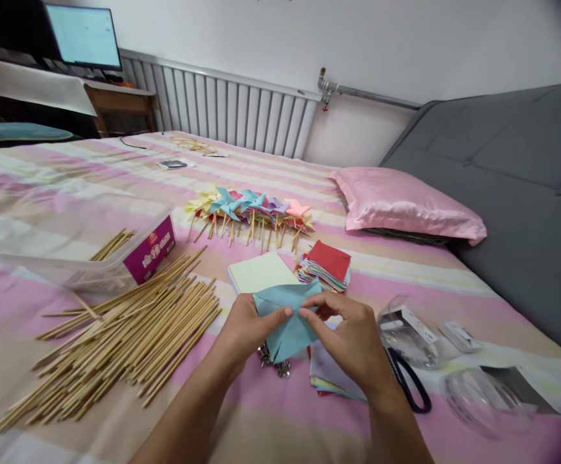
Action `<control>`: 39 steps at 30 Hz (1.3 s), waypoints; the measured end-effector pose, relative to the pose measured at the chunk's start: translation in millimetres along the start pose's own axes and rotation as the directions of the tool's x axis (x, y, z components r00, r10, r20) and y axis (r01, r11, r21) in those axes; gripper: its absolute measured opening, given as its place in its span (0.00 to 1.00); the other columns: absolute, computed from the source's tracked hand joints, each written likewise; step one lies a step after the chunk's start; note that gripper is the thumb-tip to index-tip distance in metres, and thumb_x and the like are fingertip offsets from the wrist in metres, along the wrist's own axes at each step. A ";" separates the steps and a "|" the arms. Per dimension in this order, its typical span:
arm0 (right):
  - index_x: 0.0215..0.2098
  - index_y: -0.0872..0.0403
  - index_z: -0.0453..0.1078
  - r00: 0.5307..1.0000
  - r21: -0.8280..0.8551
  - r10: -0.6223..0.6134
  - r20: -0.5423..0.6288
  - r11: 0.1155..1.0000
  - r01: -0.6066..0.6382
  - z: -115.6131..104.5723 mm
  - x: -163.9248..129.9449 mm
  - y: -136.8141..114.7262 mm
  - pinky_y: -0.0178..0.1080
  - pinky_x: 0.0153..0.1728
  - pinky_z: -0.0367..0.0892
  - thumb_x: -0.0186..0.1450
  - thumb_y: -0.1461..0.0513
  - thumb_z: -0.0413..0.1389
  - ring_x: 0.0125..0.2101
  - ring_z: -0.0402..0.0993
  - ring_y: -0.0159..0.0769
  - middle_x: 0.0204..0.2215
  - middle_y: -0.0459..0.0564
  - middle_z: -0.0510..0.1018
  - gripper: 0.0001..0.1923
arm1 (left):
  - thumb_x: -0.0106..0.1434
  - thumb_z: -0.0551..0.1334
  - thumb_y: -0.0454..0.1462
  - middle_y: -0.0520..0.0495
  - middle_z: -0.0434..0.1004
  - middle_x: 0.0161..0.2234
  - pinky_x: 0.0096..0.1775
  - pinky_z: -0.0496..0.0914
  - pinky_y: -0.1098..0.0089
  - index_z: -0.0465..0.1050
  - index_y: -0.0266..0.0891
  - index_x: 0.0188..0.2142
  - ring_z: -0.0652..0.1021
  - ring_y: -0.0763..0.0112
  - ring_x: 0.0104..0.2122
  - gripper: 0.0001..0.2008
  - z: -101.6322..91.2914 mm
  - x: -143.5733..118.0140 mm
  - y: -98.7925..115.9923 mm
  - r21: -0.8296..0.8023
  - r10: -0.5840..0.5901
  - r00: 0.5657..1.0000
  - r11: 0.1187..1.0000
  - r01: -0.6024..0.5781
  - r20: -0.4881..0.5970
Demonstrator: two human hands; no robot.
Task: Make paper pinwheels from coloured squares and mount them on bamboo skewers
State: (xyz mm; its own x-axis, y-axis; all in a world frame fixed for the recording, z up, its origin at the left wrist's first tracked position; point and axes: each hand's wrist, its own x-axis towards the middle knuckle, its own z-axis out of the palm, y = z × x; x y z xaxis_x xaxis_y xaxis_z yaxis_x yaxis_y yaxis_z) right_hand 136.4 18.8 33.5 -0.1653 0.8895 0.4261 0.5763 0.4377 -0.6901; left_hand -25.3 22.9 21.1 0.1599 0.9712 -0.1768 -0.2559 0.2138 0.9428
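My left hand (244, 328) and my right hand (351, 341) both pinch a light blue paper sheet (287, 316) over a pink striped bed, folding its corners toward the middle. Under the paper lies a small heap of metal pins (275, 365). A stack of coloured paper (326, 377) sits beneath my right hand. A pale yellow paper pad (258, 270) and a stack of squares topped with red (327, 264) lie just beyond. Finished paper pinwheels (251, 209) on sticks lie in a row farther back.
A large pile of wooden sticks (126, 335) spreads at the left, beside a clear plastic box (80, 241) holding more sticks. Black-handled scissors (409, 383) and clear plastic packaging (409, 332) lie at the right. A pink pillow (406, 203) and grey headboard (517, 193) are behind.
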 end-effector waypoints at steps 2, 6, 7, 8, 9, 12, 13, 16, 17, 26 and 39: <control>0.30 0.53 0.74 1.000 0.015 0.005 -0.010 1.000 -0.004 0.1 -0.2 0.1 0.32 0.30 0.67 0.58 0.65 0.59 0.25 0.73 0.30 0.27 0.44 0.79 0.02 | 0.43 0.72 0.41 0.47 0.79 0.25 0.27 0.68 0.74 0.79 0.34 0.26 0.75 0.71 0.24 0.13 0.3 0.6 0.5 0.007 -0.002 1.000 1.000 0.002 -0.009; 0.33 0.53 0.74 1.000 0.034 0.031 -0.006 0.999 -0.031 -0.4 -0.1 0.6 0.33 0.30 0.69 0.57 0.64 0.60 0.26 0.73 0.31 0.28 0.45 0.79 0.04 | 0.43 0.71 0.40 0.46 0.80 0.25 0.27 0.69 0.73 0.79 0.33 0.26 0.75 0.70 0.24 0.12 1.9 1.0 2.3 0.011 0.008 0.999 1.000 -0.008 -0.037; 0.34 0.52 0.73 0.999 0.039 0.040 -0.003 0.998 -0.040 -0.5 -0.1 0.7 0.34 0.31 0.69 0.57 0.64 0.60 0.26 0.73 0.31 0.28 0.45 0.79 0.05 | 0.43 0.71 0.39 0.46 0.80 0.26 0.28 0.69 0.72 0.79 0.33 0.27 0.75 0.69 0.24 0.12 2.4 0.8 2.7 0.003 0.011 0.999 1.000 -0.011 -0.041; 0.34 0.52 0.73 0.999 0.046 0.050 -0.001 0.998 -0.050 -0.4 -0.1 0.8 0.34 0.31 0.69 0.58 0.64 0.59 0.26 0.73 0.32 0.27 0.45 0.79 0.05 | 0.43 0.71 0.39 0.46 0.80 0.27 0.29 0.69 0.72 0.79 0.33 0.27 0.76 0.69 0.24 0.13 2.9 0.4 2.9 -0.008 0.014 0.999 1.000 -0.014 -0.044; 0.35 0.52 0.73 0.998 0.058 0.063 0.000 0.996 -0.063 -0.3 -0.2 1.0 0.34 0.31 0.70 0.58 0.63 0.59 0.26 0.74 0.32 0.27 0.45 0.78 0.05 | 0.43 0.71 0.39 0.45 0.80 0.27 0.29 0.70 0.72 0.79 0.33 0.27 0.76 0.68 0.25 0.13 3.3 0.0 3.1 -0.020 0.015 0.999 1.000 -0.016 -0.048; 0.37 0.52 0.71 0.995 0.114 0.103 0.007 0.988 -0.103 0.6 -0.9 1.2 0.33 0.31 0.71 0.59 0.63 0.58 0.27 0.74 0.32 0.27 0.45 0.77 0.07 | 0.42 0.72 0.39 0.45 0.80 0.27 0.28 0.70 0.73 0.79 0.33 0.26 0.77 0.68 0.25 0.12 3.9 -1.0 3.3 -0.056 0.017 0.997 0.998 -0.022 -0.080; 0.38 0.52 0.71 0.994 0.137 0.112 0.007 0.984 -0.112 1.0 -1.1 1.2 0.33 0.30 0.71 0.59 0.63 0.58 0.27 0.75 0.32 0.27 0.45 0.77 0.08 | 0.41 0.72 0.39 0.45 0.80 0.27 0.28 0.70 0.73 0.79 0.33 0.26 0.77 0.68 0.25 0.12 4.0 -1.2 3.4 -0.064 0.014 0.996 0.998 -0.020 -0.092; 0.40 0.52 0.70 0.993 0.185 0.115 0.003 0.976 -0.114 2.2 -1.6 0.9 0.32 0.31 0.72 0.60 0.63 0.57 0.28 0.75 0.31 0.28 0.44 0.75 0.09 | 0.41 0.73 0.38 0.44 0.81 0.27 0.29 0.70 0.72 0.79 0.33 0.27 0.78 0.67 0.25 0.13 3.6 -1.4 3.5 -0.076 0.005 0.994 0.997 -0.013 -0.108; 0.40 0.52 0.70 0.994 0.192 0.113 0.000 0.975 -0.111 2.4 -1.6 0.6 0.32 0.31 0.72 0.60 0.64 0.57 0.28 0.76 0.31 0.28 0.44 0.75 0.09 | 0.42 0.72 0.38 0.44 0.81 0.27 0.29 0.71 0.71 0.79 0.33 0.28 0.78 0.66 0.26 0.13 3.4 -1.3 3.4 -0.076 0.005 0.994 0.997 -0.014 -0.110; 0.41 0.53 0.70 0.994 0.194 0.108 -0.024 0.976 -0.101 4.7 -0.6 -0.4 0.32 0.32 0.72 0.60 0.64 0.56 0.28 0.76 0.31 0.27 0.44 0.73 0.09 | 0.42 0.73 0.36 0.44 0.81 0.28 0.31 0.72 0.70 0.79 0.33 0.32 0.78 0.65 0.28 0.16 1.3 -1.8 2.2 -0.125 0.011 0.995 0.992 -0.023 -0.098; 0.40 0.50 0.72 0.989 0.155 0.069 -0.134 0.987 -0.048 -5.0 -6.0 -6.5 0.35 0.31 0.72 0.60 0.63 0.57 0.27 0.75 0.32 0.29 0.46 0.77 0.09 | 0.40 0.73 0.35 0.45 0.81 0.30 0.33 0.71 0.71 0.78 0.33 0.30 0.78 0.67 0.28 0.15 -9.0 3.2 6.6 -0.272 0.021 0.937 0.954 -0.122 -0.348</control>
State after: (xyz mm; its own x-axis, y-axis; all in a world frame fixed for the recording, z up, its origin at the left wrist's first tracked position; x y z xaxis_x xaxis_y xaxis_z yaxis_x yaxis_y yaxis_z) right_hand 137.7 10.0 38.3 -0.0165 0.8918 0.4522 0.4525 0.4100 -0.7920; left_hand -35.0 28.4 24.2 -0.1871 0.9514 -0.2445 -0.5234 0.1141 0.8444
